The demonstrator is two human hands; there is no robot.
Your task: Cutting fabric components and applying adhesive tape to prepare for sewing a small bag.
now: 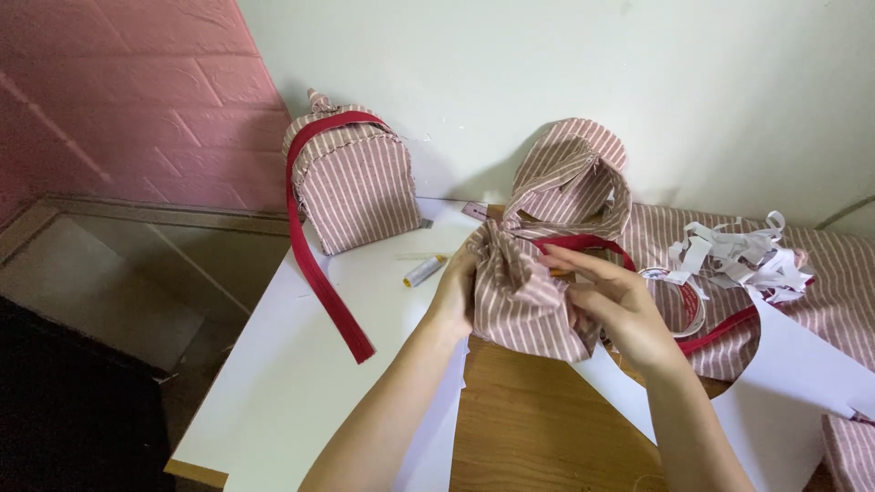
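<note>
1. Left hand (453,292) cups the gathered striped fabric pouch (524,301) at the table's centre.
2. Right hand (620,305) pinches its other side, fingers curled shut.
3. A finished striped bag (355,178) with red strap (319,264) stands behind, left; white paper strips (738,251) lie right.

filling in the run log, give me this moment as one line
left hand: grips striped fabric pouch | right hand: pinches pouch side | red strap: draped off finished pouch

1 head view (close) looking down, forward.
</note>
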